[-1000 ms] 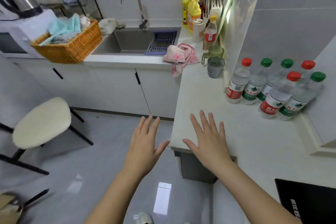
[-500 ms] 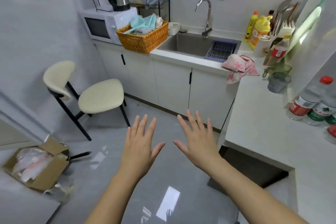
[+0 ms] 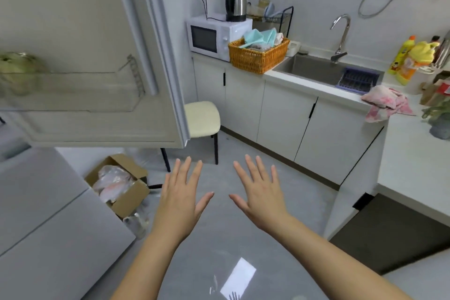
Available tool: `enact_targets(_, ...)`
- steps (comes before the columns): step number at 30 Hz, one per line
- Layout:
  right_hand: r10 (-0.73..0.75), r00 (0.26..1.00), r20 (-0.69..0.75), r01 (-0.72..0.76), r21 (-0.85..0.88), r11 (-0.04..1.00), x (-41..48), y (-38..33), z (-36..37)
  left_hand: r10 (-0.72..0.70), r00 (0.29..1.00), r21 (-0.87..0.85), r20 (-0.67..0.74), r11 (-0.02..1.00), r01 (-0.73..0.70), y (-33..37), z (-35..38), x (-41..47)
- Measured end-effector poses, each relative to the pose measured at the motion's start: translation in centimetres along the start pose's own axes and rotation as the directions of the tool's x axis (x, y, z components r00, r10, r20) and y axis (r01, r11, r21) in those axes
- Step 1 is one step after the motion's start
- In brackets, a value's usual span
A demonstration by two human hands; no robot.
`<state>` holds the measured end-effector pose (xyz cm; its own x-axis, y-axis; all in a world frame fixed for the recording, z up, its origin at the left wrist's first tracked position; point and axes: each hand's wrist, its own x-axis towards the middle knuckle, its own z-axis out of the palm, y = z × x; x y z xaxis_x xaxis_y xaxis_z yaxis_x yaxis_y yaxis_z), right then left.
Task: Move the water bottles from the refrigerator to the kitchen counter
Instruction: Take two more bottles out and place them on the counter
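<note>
Two bare hands hover empty over the grey floor of a small kitchen. On my feed from the head camera, the left hand [image 3: 180, 200] and the right hand [image 3: 261, 197] are both palm down, fingers straight and spread, touching nothing.

At left the white refrigerator door [image 3: 80, 19] stands swung open. Its clear plastic door shelf [image 3: 80, 95] carries only a blurred greenish item [image 3: 15, 68] that I cannot identify. At right the white kitchen counter [image 3: 411, 161] runs along the frame edge, with a crumpled pink cloth [image 3: 387, 102] draped over its corner beside the steel sink [image 3: 314, 68].

The water bottles are nowhere in my picture. Neither hand holds one, I can make out none in the door shelf, and none stands on the stretch of counter that shows. The refrigerator's interior lies out of frame to the left. So I cannot say which way any bottle points, or whether its long axis is upright or lying flat.

My reading is that this is a moment between carries, with both hands free beside the open door. Either another bottle is to be fetched or the door is to be closed. I cannot tell from here how many bottles are already across.
</note>
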<state>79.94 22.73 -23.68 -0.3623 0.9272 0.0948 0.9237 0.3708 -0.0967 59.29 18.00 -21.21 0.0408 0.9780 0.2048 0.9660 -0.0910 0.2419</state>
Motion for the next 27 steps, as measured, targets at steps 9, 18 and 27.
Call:
enact_targets(9,-0.248,0.968,0.027,0.249,-0.022,0.968,4.1,-9.8,1.1,-0.227,0.970,-0.105,-0.084,0.970,0.218,-9.2,-2.6,-4.1)
enact_targets(18,-0.491,0.869,0.059,0.489,0.040,0.871,11.4,-22.4,4.9,-0.450,0.880,-0.067,-0.150,0.893,0.445,-20.7,-5.3,-7.1)
enact_targets(27,-0.710,0.701,0.063,0.696,0.156,0.701,22.4,-39.1,5.7,-0.604,0.758,0.031,-0.247,0.777,0.629,-34.3,-12.2,-6.7)
